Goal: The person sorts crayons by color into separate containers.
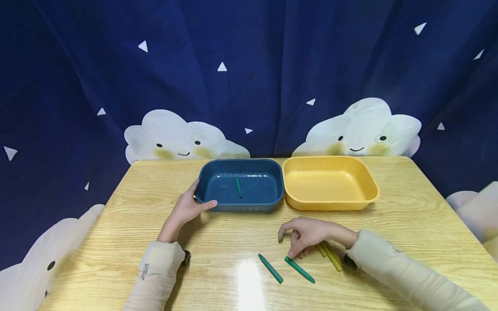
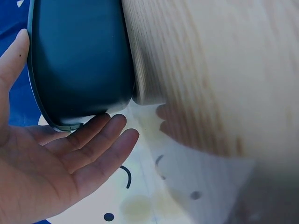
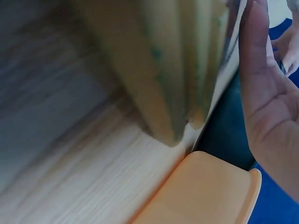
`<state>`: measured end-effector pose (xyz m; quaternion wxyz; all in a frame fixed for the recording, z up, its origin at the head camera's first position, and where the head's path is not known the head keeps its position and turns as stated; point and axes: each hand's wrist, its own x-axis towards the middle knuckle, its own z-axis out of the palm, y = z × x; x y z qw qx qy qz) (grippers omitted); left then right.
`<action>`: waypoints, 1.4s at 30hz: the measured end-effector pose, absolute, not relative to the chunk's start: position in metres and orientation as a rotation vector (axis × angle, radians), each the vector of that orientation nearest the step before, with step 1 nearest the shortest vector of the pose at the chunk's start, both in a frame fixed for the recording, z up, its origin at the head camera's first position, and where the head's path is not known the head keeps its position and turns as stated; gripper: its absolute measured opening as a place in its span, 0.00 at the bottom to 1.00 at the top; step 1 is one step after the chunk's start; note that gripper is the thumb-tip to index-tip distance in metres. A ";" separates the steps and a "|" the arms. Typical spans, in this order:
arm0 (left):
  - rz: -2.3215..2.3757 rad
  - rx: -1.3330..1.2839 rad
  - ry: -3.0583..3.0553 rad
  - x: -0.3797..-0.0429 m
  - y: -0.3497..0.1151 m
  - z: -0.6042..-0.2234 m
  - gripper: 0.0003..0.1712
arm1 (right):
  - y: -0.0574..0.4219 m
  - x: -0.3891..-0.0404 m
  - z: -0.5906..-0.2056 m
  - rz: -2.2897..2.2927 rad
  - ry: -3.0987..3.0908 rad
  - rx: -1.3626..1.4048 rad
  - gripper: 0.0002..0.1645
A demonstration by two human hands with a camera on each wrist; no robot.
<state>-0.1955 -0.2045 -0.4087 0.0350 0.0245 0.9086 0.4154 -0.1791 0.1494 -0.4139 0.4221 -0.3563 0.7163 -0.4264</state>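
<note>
My left hand rests at the left end of the blue bin, its thumb over the front rim and its fairly straight fingers against the outer end wall. A green crayon lies inside that bin. Over the table, my right hand reaches down with bent fingers spread apart from the thumb, nothing between them. Its thumb tip is right at the upper end of a green crayon. Left of that lies another green crayon. Yellow crayons lie partly hidden beneath the right hand.
A yellow bin stands right beside the blue one at the table's far edge. Behind hangs a dark blue curtain with clouds and white triangles. The wooden table carries a bright glare patch near the front.
</note>
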 end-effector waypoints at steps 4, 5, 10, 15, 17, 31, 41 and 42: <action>1.273 0.074 2.791 -0.195 -0.205 -0.409 0.57 | 0.150 -0.179 -0.416 -1.040 1.797 -0.915 0.22; 1.272 0.073 2.793 -0.196 -0.204 -0.409 0.57 | 0.150 -0.179 -0.416 -1.034 1.798 -0.921 0.22; 1.259 0.077 2.805 -0.197 -0.205 -0.409 0.57 | 0.147 -0.179 -0.420 -0.983 1.843 -0.956 0.21; 1.275 0.091 2.809 -0.195 -0.205 -0.409 0.59 | 0.142 -0.178 -0.421 -0.926 1.920 -0.988 0.20; 1.276 0.113 2.827 -0.194 -0.204 -0.408 0.60 | 0.140 -0.177 -0.421 -0.911 1.940 -0.997 0.19; 1.255 0.047 2.787 -0.196 -0.203 -0.409 0.57 | 0.134 -0.171 -0.418 -0.795 2.032 -1.045 0.17; 1.266 0.055 2.790 -0.196 -0.203 -0.409 0.57 | 0.136 -0.171 -0.419 -0.839 1.985 -1.041 0.10; 1.269 0.049 2.788 -0.196 -0.203 -0.408 0.57 | 0.136 -0.171 -0.418 -0.842 1.979 -1.039 0.09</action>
